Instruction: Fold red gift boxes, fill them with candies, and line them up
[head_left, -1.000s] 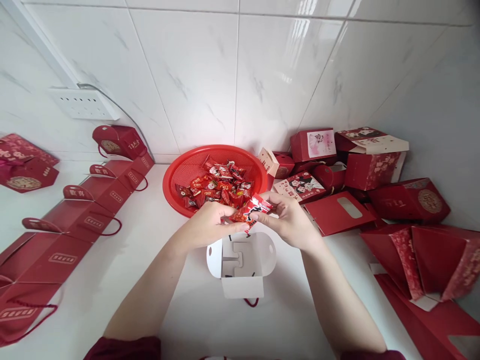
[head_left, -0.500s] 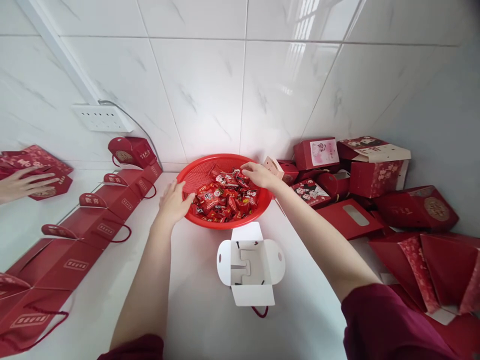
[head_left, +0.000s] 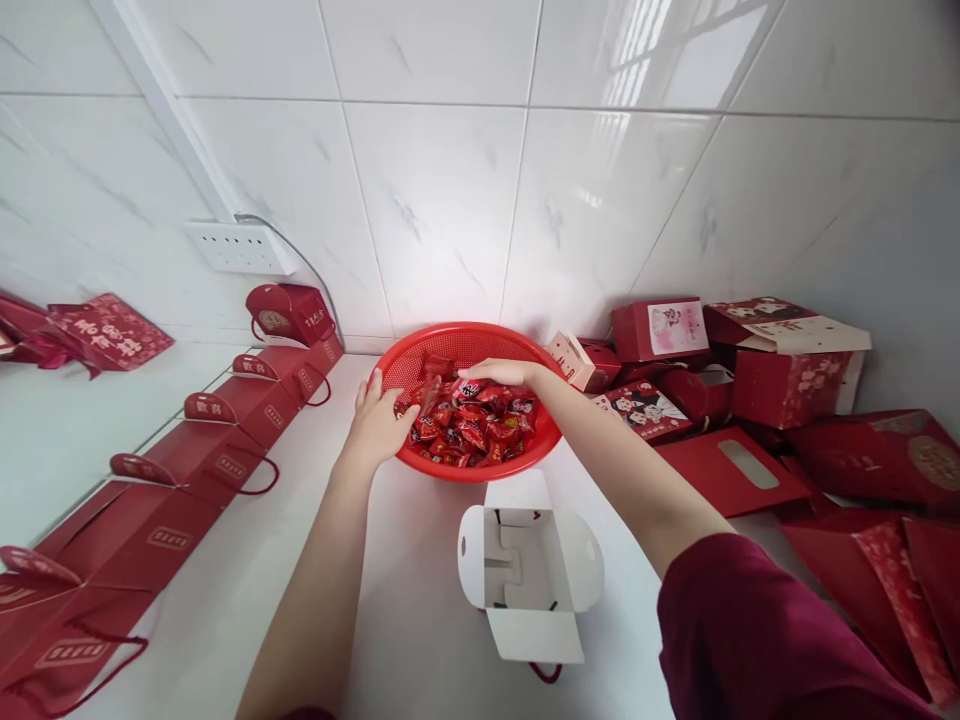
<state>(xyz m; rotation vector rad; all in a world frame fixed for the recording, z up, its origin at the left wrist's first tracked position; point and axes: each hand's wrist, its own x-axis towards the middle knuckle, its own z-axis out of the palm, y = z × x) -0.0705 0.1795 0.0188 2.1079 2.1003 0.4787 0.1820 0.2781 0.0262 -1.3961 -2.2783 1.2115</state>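
A red plastic basket (head_left: 465,475) stands against the tiled wall, with many red-wrapped candies (head_left: 472,432) in it. On its left rim rests my left hand (head_left: 377,420), fingers apart, the thumb reaching over the rim toward the candies. My right hand (head_left: 501,374) is inside the basket over the candies, palm down; its fingertips meet a red and white wrapper, and whether they grip it is unclear. In front of the basket an open box (head_left: 529,560), white inside, has its flaps spread and a dark red cord at its near side.
A row of closed red boxes (head_left: 199,450) lines the left side. Many red boxes (head_left: 780,385) are piled at the right. A socket strip (head_left: 240,248) with a cable is on the wall. Flat red packaging (head_left: 112,330) lies at the far left.
My right hand has moved left across the candies. The other person's hand at the far left is gone from view. The whole view has shifted slightly.
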